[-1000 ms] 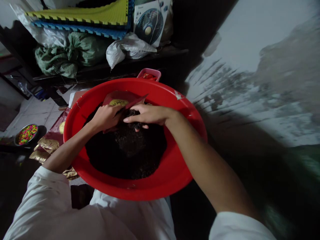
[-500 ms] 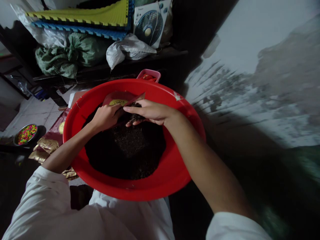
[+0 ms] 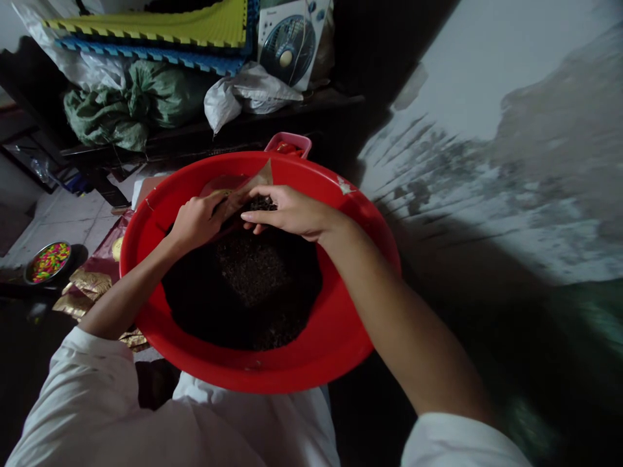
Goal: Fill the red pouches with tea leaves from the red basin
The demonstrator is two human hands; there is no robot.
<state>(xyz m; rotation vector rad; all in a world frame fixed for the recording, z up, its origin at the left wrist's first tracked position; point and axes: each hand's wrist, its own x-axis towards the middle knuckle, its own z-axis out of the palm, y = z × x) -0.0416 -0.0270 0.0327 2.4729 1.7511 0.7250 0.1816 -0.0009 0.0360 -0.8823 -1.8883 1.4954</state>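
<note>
A large red plastic basin (image 3: 341, 311) holds a dark, loose material (image 3: 256, 269) that looks like dried tea leaves. Inside its far side, my left hand (image 3: 197, 220) is closed on the edge of a reddish see-through plastic bag (image 3: 260, 175), whose yellow label is mostly covered. My right hand (image 3: 287, 211) is cupped around a clump of the dark leaves (image 3: 261, 203) at the bag's mouth. Thumb and fingers curl round the clump from either side. How full the bag is, I cannot tell.
Behind the basin stands a pink container (image 3: 292, 144) with red contents. A shelf bears sacks (image 3: 165, 94), foam mats (image 3: 146, 26) and a box fan (image 3: 289, 48). At left are gold-and-red packets (image 3: 90, 282) and a bowl of colourful pieces (image 3: 48, 261). A stained wall (image 3: 462, 149) rises at right.
My right hand has moved slightly closer over the bag's mouth, its fingers more curled. The bag's corner now stands higher, and my left hand has shifted a little left, covering more of the label.
</note>
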